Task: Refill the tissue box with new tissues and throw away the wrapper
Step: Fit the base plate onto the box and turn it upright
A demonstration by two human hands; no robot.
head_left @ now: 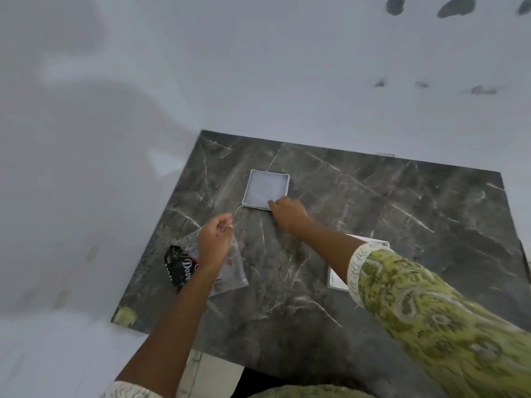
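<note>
A white square tissue box (260, 179), open at the top and with white tissues inside, sits on the dark marble table (388, 214) toward the far side. My right hand (287, 212) grips the box's near right corner with its fingertips. My left hand (214, 242) hovers with loosely curled fingers above a clear plastic wrapper (232, 275) that lies flat near the table's left edge. The wrapper has a black printed end (179, 268). The left hand holds nothing that I can see.
A second white square piece (334, 278), perhaps the box's lid, lies to the right, mostly hidden under my right forearm and green patterned sleeve. A pale wall stands behind the table. The floor to the left is pale and blurred.
</note>
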